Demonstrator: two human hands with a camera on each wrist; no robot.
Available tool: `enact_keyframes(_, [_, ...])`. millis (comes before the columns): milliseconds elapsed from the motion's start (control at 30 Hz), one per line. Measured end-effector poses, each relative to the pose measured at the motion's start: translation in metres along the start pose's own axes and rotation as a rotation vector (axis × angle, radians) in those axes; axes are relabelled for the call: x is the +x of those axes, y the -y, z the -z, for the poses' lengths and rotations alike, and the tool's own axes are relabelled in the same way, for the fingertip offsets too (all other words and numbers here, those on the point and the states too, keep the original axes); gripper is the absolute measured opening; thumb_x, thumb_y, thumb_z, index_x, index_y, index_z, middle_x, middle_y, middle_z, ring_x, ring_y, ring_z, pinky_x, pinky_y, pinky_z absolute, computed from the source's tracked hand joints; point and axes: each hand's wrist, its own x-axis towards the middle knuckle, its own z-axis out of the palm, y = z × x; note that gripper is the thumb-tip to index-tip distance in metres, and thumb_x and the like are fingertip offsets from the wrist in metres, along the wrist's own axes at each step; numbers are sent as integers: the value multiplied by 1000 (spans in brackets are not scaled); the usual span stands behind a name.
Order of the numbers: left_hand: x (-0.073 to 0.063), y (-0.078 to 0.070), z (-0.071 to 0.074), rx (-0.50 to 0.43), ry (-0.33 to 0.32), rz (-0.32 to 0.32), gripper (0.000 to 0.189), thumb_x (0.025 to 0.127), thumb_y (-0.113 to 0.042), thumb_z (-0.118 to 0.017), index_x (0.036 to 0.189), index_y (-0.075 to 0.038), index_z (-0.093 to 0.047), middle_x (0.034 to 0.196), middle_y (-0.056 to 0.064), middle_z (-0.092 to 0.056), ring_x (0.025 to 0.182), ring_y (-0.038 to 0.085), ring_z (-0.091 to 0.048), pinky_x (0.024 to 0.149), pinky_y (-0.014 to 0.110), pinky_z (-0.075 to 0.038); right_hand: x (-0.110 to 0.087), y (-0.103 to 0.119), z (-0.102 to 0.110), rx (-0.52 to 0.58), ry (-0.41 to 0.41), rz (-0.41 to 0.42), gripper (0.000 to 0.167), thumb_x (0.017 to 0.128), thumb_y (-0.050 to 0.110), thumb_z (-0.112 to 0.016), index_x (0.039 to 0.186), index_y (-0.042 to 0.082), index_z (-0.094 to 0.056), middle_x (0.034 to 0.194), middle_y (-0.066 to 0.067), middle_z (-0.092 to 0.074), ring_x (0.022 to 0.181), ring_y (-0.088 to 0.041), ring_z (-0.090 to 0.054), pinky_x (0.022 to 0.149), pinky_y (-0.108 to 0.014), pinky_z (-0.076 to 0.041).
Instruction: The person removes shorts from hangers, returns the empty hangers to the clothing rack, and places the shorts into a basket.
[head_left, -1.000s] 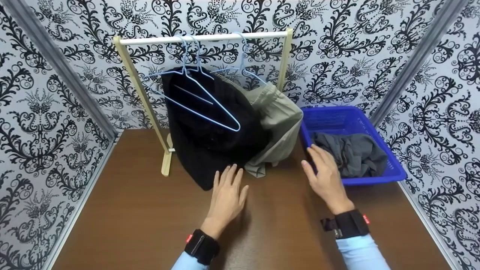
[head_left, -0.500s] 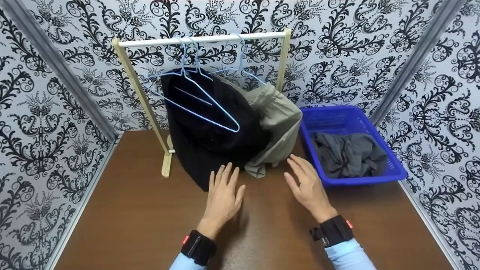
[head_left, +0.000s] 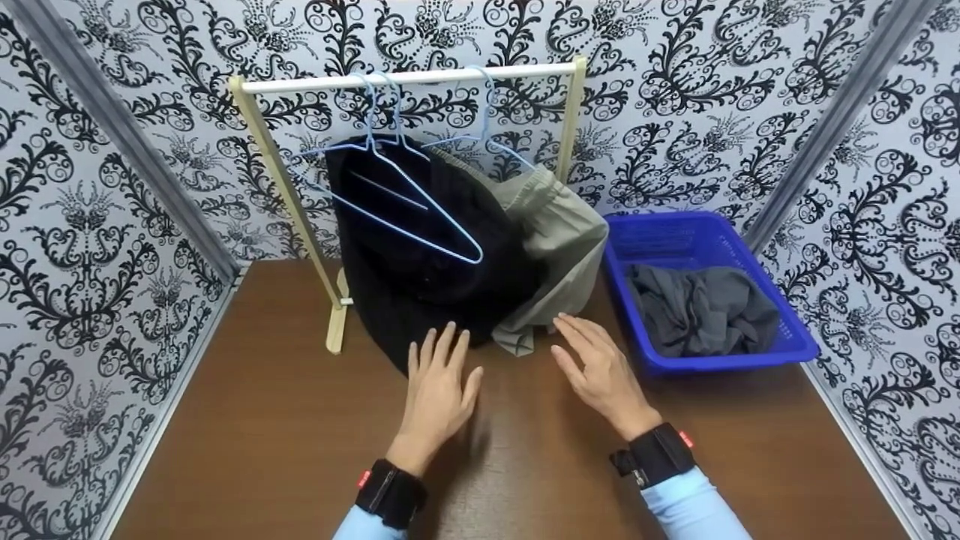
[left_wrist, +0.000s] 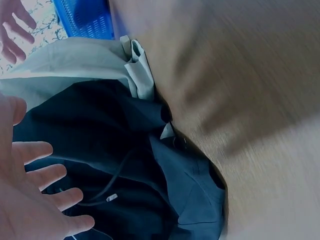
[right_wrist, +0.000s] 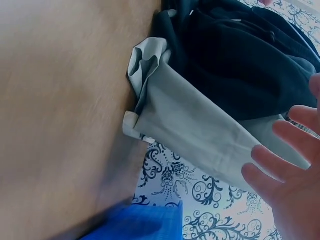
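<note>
My left hand hovers with spread fingers at the lower edge of a black garment; a loose drawstring shows on it in the left wrist view. Fingers straight, my right hand is just in front of the khaki trousers, which have an elastic waist. Neither hand holds anything; whether the fingertips touch cloth cannot be told in the head view. In the right wrist view my right hand is apart from the khaki leg. Both garments hang on blue wire hangers, their lower ends at the table.
A small wooden rack with a white rail carries the hangers. At the right stands a blue plastic basket holding a crumpled dark grey garment. Brown tabletop spreads in front; patterned walls enclose the back and sides.
My right hand has moved left, away from the basket's near edge to the front of the khaki trousers. My left hand has shifted slightly left. The garments hang as before.
</note>
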Motion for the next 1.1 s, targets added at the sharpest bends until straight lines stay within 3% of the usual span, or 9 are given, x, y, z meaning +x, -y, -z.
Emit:
enact_keyframes(400, [-1,4,4,-7,9,44,55,104,-38,-57,150,-8,-53,157,18,-46,142,49,-41,112,72,-31,29,5,6,75,15,16,37,92,8,-75,128,-3,-70,127,-19,-69,117,-35,-66,99,-50,-53])
enact_keyframes(600, [0,8,5,-5,5,55,55,103,-36,-59,148,-6,-54,153,20,-49,138,47,-47,111,71,-33,54,5,14,81,22,67,34,95,8,-72,127,-3,-70,125,-20,-69,116,-35,-66,100,-48,-52])
enact_keyframes(1100, [6,18,11,28,-48,34,53,101,-34,-61,144,-2,-58,149,22,-54,135,44,-52,111,69,-35,122,14,31,75,90,97,35,101,14,-65,131,-5,-65,129,-23,-67,120,-37,-65,108,-47,-49])
